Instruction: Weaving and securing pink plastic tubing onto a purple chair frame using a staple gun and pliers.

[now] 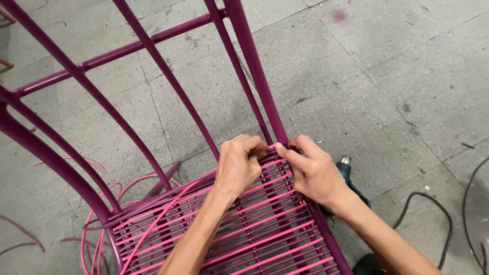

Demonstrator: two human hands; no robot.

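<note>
Loose pink plastic cord trails on the floor, left. Purple metal chair frame: left hand and right hand both pinch a pink strand at the woven seat's far edge. Blue heat gun right.

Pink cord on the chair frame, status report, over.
Both hands on it: left hand and right hand pinch the pink cord at the purple chair frame. Seat rows partly woven. Heat gun on floor behind right wrist, clear.
</note>
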